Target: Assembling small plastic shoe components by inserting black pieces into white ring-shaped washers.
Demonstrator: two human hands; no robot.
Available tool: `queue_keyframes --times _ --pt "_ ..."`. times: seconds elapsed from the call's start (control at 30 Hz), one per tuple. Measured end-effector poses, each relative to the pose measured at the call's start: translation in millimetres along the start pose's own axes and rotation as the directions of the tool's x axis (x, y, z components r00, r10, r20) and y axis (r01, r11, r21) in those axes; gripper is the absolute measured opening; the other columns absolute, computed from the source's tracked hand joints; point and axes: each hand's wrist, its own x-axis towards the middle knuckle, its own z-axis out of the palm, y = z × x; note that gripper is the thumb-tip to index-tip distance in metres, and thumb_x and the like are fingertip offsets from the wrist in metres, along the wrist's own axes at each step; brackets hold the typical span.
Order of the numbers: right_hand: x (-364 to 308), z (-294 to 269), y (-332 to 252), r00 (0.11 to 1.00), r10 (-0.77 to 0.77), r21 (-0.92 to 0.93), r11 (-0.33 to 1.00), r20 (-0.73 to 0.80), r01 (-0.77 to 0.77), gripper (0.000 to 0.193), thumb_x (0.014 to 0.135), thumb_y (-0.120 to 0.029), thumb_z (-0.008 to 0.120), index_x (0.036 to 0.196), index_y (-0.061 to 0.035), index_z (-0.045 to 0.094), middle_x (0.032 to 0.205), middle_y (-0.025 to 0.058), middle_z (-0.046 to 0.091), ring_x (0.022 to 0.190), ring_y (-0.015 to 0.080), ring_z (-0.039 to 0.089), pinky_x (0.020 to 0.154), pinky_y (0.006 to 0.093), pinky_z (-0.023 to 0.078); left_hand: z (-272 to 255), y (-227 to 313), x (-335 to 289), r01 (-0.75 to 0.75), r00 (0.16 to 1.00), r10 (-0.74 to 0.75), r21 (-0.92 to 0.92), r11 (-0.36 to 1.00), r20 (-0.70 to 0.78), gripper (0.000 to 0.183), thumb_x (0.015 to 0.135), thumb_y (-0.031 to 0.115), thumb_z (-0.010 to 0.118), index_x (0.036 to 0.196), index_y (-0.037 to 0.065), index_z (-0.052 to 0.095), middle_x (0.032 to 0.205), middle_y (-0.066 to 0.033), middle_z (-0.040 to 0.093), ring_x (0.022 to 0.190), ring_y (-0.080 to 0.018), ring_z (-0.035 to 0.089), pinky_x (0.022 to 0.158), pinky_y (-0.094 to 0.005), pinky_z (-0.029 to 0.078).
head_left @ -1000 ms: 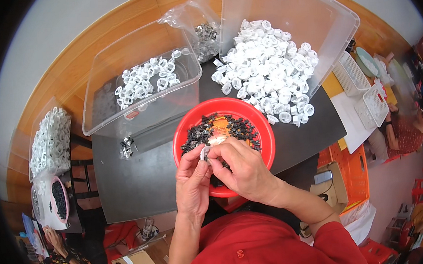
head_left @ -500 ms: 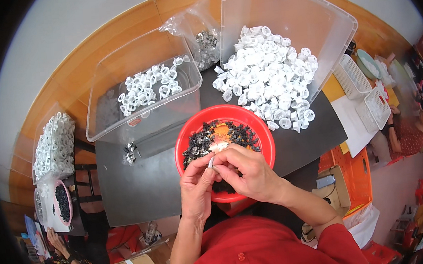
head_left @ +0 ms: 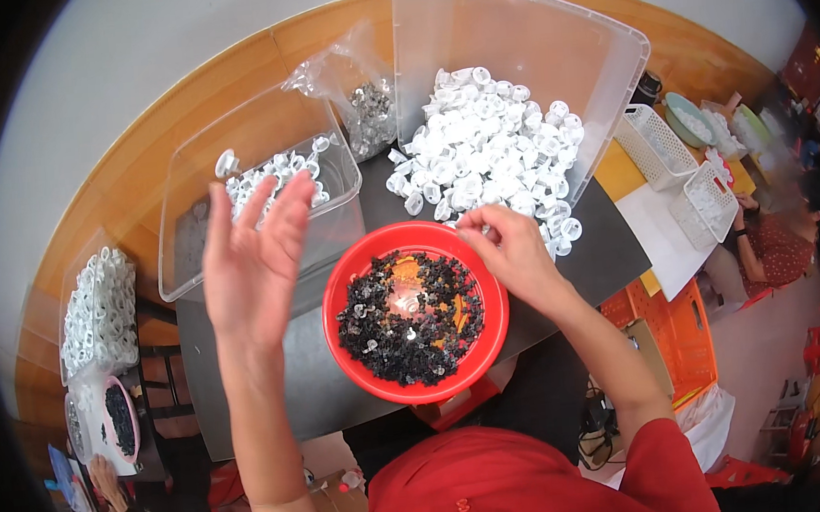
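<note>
My left hand point(head_left: 262, 268) is raised at the front of a clear plastic bin point(head_left: 343, 203), palm up with fingers spread, holding nothing. A small white ring-shaped plastic cap point(head_left: 226, 163) appears apart from its fingertips, over the bin, seemingly in the air. More white caps point(head_left: 279, 180) lie inside the bin. My right hand point(head_left: 516, 252) has its fingers bent together at the near edge of a heap of white caps point(head_left: 488, 144); what the fingertips hold, if anything, is hidden. Between my hands stands a red basin point(head_left: 502, 321) with small black pieces point(head_left: 408, 352) in it.
A tipped clear tub point(head_left: 528, 44) backs the heap on the dark table point(head_left: 212, 368). Beside it stands a clear bag of metallic pieces point(head_left: 370, 115). White baskets point(head_left: 704, 204) and an orange crate point(head_left: 677, 341) are at right. Co-workers sit on both sides; one's hand point(head_left: 107, 482) shows at left.
My hands have parted from above the basin, where they held a small white piece together. The left went up and left and opened; the right moved right to the heap.
</note>
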Motion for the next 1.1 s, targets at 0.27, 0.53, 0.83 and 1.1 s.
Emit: queue_keyframes --times 0.27,0.53,0.83,1.1 --pt "79 54 42 0.869 -0.457 -0.394 0.775 0.189 0.494 0.015 0.078 -0.009 0.063 0.091 -0.0116 0.068 0.085 0.0075 0.06 0.085 0.025 0.059 0.073 0.0432 0.04 -31 -80 -76 0.095 0.972 -0.035 0.254 0.963 -0.232 0.026 0.094 0.015 0.056 0.116 0.0 0.057 0.105 -0.0095 0.064 0.08 -0.0101 0.059 0.071 -0.0221 0.047" --pt "82 53 41 0.887 -0.382 -0.463 0.757 0.259 0.461 0.007 0.078 -0.012 0.064 0.082 -0.0084 0.068 0.08 0.0069 0.062 0.08 0.0252 0.062 0.073 0.0432 0.041 -47 -98 -98 0.018 0.947 0.098 0.355 0.935 -0.306 0.02 0.093 0.012 0.058 0.109 0.001 0.061 0.1 -0.0075 0.065 0.079 -0.0088 0.058 0.069 -0.0216 0.045" --pt "31 21 -27 0.923 0.05 0.237 0.96 0.382 -0.15 0.02 0.085 -0.01 0.063 0.099 0.0018 0.07 0.085 0.0102 0.071 0.077 0.0133 0.066 0.073 0.0285 0.052 -28 -115 -83 0.008 0.971 0.09 0.409 0.913 -0.22 0.033 0.093 0.01 0.056 0.124 0.001 0.055 0.118 -0.0078 0.061 0.088 -0.0092 0.059 0.077 -0.0227 0.046" --pt "-5 26 -48 0.854 0.105 0.475 0.793 0.509 -0.381 0.019 0.088 -0.007 0.065 0.102 0.0045 0.064 0.087 0.0065 0.068 0.078 0.0078 0.064 0.069 0.0217 0.052 -24 -127 -86 -0.04 0.983 0.104 0.379 0.925 -0.151 0.04 0.093 0.008 0.057 0.131 -0.001 0.049 0.118 -0.0084 0.06 0.092 -0.0114 0.061 0.081 -0.0242 0.049"
